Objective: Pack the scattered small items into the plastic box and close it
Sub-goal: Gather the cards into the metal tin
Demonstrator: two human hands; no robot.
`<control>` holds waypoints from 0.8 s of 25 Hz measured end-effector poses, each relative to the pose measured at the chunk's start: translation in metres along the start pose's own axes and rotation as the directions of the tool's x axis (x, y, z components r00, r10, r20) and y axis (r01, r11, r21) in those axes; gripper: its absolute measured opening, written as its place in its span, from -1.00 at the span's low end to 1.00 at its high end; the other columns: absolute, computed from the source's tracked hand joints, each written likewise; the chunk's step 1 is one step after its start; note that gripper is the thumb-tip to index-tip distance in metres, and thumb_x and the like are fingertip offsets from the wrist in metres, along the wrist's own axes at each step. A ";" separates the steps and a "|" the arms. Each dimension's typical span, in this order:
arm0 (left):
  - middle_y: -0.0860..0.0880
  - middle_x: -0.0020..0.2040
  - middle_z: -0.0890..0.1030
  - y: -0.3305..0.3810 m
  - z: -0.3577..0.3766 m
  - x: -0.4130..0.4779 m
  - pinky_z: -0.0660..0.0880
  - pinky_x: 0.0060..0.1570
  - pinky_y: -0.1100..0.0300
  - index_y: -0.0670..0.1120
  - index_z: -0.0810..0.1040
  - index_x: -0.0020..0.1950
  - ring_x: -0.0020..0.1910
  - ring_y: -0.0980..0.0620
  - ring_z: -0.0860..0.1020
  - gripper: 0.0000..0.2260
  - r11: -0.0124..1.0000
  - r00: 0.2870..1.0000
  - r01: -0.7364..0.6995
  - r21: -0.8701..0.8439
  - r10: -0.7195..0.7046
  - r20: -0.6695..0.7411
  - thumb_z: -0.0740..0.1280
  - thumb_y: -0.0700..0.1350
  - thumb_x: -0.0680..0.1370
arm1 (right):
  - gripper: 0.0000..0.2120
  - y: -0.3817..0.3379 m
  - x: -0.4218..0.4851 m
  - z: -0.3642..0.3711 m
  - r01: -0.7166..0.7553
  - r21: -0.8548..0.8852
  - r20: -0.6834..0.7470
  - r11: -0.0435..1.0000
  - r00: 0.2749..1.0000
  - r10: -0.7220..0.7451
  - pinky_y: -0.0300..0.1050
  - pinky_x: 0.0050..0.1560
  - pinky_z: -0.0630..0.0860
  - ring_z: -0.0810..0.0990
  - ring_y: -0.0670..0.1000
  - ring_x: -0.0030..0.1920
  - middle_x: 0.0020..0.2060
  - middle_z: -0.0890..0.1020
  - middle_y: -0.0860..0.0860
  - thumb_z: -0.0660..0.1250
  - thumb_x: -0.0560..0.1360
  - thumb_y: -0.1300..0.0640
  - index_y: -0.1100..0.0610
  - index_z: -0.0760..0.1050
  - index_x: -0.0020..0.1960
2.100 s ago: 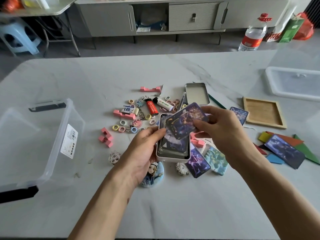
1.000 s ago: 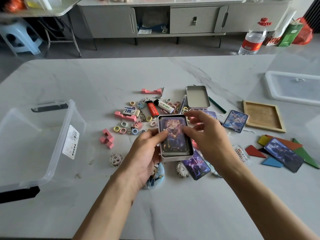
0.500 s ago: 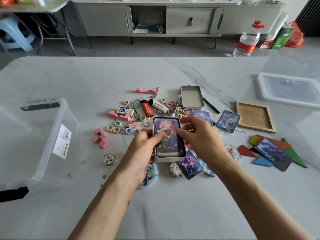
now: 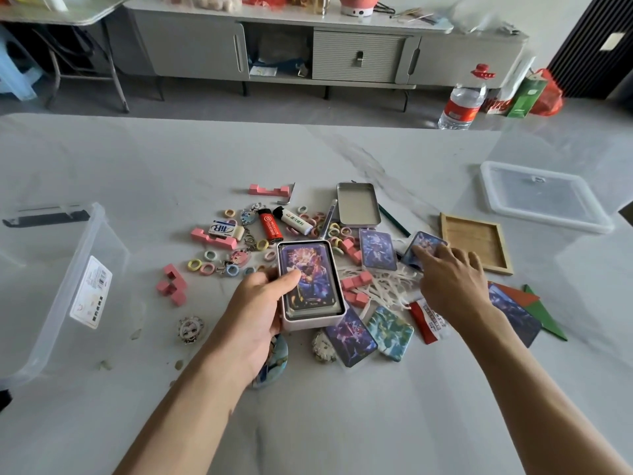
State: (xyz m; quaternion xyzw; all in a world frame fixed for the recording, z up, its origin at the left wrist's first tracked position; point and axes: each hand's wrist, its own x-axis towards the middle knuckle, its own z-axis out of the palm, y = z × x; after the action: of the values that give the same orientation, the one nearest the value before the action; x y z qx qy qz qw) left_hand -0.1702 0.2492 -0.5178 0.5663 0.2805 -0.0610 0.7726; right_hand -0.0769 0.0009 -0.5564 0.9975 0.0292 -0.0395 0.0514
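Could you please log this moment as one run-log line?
left hand: grips card tin | right hand: touches loose card | plastic box: open

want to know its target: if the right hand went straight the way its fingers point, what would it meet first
The right hand would meet the loose card left of the wooden tray; its fingertips look to be touching it.

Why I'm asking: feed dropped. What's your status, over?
Left hand grips card tin. Right hand touches loose card. Plastic box open, lid aside.
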 end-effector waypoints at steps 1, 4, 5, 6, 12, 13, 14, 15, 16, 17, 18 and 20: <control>-0.20 0.00 0.70 0.000 0.000 0.000 0.50 0.17 -0.22 -0.26 0.55 0.15 -0.01 -0.17 0.66 -0.78 1.000 1.000 0.008 -0.003 -0.008 -0.008 0.37 -0.20 0.54 | -0.47 -0.002 -0.002 -0.001 0.002 -0.030 -0.012 1.000 1.000 -0.002 0.15 0.39 0.21 0.32 0.17 0.38 0.39 0.39 0.10 0.18 0.54 0.08 -0.09 0.18 0.49; -0.17 -0.01 0.71 -0.001 -0.002 0.002 0.53 0.14 -0.20 -0.24 0.55 0.16 -0.03 -0.13 0.68 -0.77 1.000 1.000 0.008 -0.010 -0.008 -0.016 0.38 -0.19 0.54 | -0.55 -0.007 -0.006 -0.004 -0.028 -0.025 -0.108 0.999 0.994 0.025 0.05 0.18 0.37 0.42 0.15 0.25 0.28 0.49 0.06 0.20 0.54 0.13 -0.09 0.30 0.41; -0.15 -0.03 0.71 -0.001 -0.002 0.002 0.54 0.11 -0.17 -0.23 0.55 0.16 -0.05 -0.11 0.68 -0.77 1.000 1.000 0.004 -0.008 -0.005 -0.013 0.38 -0.19 0.53 | -0.58 -0.007 -0.007 -0.007 -0.042 -0.001 -0.157 0.999 0.987 0.041 0.01 0.09 0.41 0.46 0.14 0.19 0.24 0.53 0.04 0.22 0.54 0.17 -0.08 0.36 0.36; -0.13 -0.05 0.72 -0.001 -0.002 0.003 0.55 0.09 -0.15 -0.22 0.55 0.16 -0.06 -0.09 0.69 -0.77 1.000 1.000 0.003 -0.007 -0.003 -0.010 0.39 -0.19 0.53 | -0.60 -0.006 -0.008 -0.010 -0.055 0.057 -0.212 0.997 0.975 0.066 -0.02 -0.01 0.44 0.51 0.14 0.13 0.21 0.56 0.04 0.23 0.53 0.23 -0.04 0.43 0.32; -0.17 -0.01 0.71 0.000 0.000 0.004 0.49 0.17 -0.25 -0.22 0.55 0.18 0.02 -0.17 0.67 -0.75 1.000 1.000 0.007 -0.019 -0.008 -0.016 0.39 -0.19 0.53 | -0.69 -0.007 -0.006 -0.030 0.033 0.596 -0.424 0.803 0.861 0.279 -0.15 0.06 0.42 0.57 0.14 0.09 0.18 0.61 0.13 0.22 0.51 0.37 0.25 0.58 0.19; -0.18 0.00 0.71 0.000 0.000 0.005 0.48 0.18 -0.26 -0.23 0.55 0.19 0.04 -0.19 0.66 -0.75 1.000 1.000 0.009 -0.025 -0.010 -0.019 0.38 -0.19 0.53 | -0.70 -0.011 -0.006 -0.033 0.063 0.669 -0.393 0.741 0.876 0.281 -0.23 0.05 0.40 0.58 0.07 0.08 0.18 0.62 0.09 0.22 0.51 0.34 0.22 0.61 0.17; -0.19 0.01 0.70 0.000 0.001 0.005 0.47 0.18 -0.26 -0.23 0.56 0.18 0.05 -0.19 0.66 -0.75 0.999 1.000 0.012 -0.031 -0.013 -0.025 0.38 -0.19 0.53 | -0.71 -0.016 -0.006 -0.034 0.086 0.740 -0.338 0.667 0.905 0.259 -0.28 -0.01 0.43 0.60 0.01 0.00 0.15 0.64 0.05 0.24 0.50 0.31 0.18 0.63 0.14; -0.19 0.01 0.70 0.000 0.001 0.005 0.47 0.18 -0.26 -0.23 0.56 0.18 0.05 -0.20 0.65 -0.76 0.999 0.999 0.012 -0.036 -0.013 -0.030 0.38 -0.20 0.53 | -0.73 -0.022 -0.008 -0.034 0.088 0.803 -0.264 0.589 0.939 0.221 -0.27 -0.11 0.49 0.61 -0.03 -0.10 0.09 0.67 0.01 0.25 0.50 0.26 0.15 0.65 0.11; -0.19 0.02 0.70 0.000 0.001 0.005 0.47 0.18 -0.25 -0.22 0.57 0.17 0.05 -0.19 0.65 -0.77 0.999 0.999 0.011 -0.038 -0.013 -0.033 0.38 -0.20 0.53 | -0.77 -0.028 -0.008 -0.033 0.067 0.840 -0.192 0.538 0.965 0.180 -0.19 -0.17 0.54 0.62 -0.04 -0.16 0.03 0.69 -0.01 0.27 0.52 0.19 0.12 0.67 0.07; -0.19 0.02 0.70 0.000 0.001 0.005 0.49 0.16 -0.23 -0.22 0.57 0.15 0.03 -0.18 0.66 -0.78 0.999 0.999 0.010 -0.038 -0.011 -0.032 0.37 -0.20 0.53 | -0.79 -0.033 -0.008 -0.030 0.039 0.843 -0.143 0.537 0.978 0.153 -0.11 -0.16 0.57 0.64 -0.03 -0.16 -0.01 0.69 -0.02 0.29 0.52 0.11 0.11 0.68 0.04; -0.18 0.02 0.70 0.000 0.001 0.005 0.50 0.14 -0.21 -0.21 0.57 0.15 0.00 -0.15 0.67 -0.79 0.999 1.000 0.008 -0.038 -0.010 -0.030 0.37 -0.20 0.53 | -0.79 -0.037 -0.008 -0.026 0.015 0.820 -0.118 0.571 0.983 0.144 -0.08 -0.13 0.56 0.62 -0.03 -0.14 -0.01 0.69 -0.01 0.32 0.52 0.03 0.09 0.68 0.02; -0.17 0.01 0.71 0.000 0.000 0.005 0.53 0.10 -0.17 -0.21 0.57 0.15 -0.05 -0.11 0.67 -0.79 0.999 1.000 0.005 -0.040 -0.006 -0.025 0.37 -0.20 0.53 | -0.72 -0.042 -0.004 -0.019 -0.046 0.751 -0.087 0.659 0.982 0.168 -0.14 -0.10 0.43 0.52 -0.08 -0.13 0.09 0.59 0.00 0.40 0.46 -0.07 0.07 0.62 0.07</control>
State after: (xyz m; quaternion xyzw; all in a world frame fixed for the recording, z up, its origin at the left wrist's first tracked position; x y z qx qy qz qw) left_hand -0.1664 0.2508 -0.5198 0.5508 0.2930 -0.0504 0.7799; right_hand -0.0821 0.0447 -0.5413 0.9310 -0.0443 0.0296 -0.3612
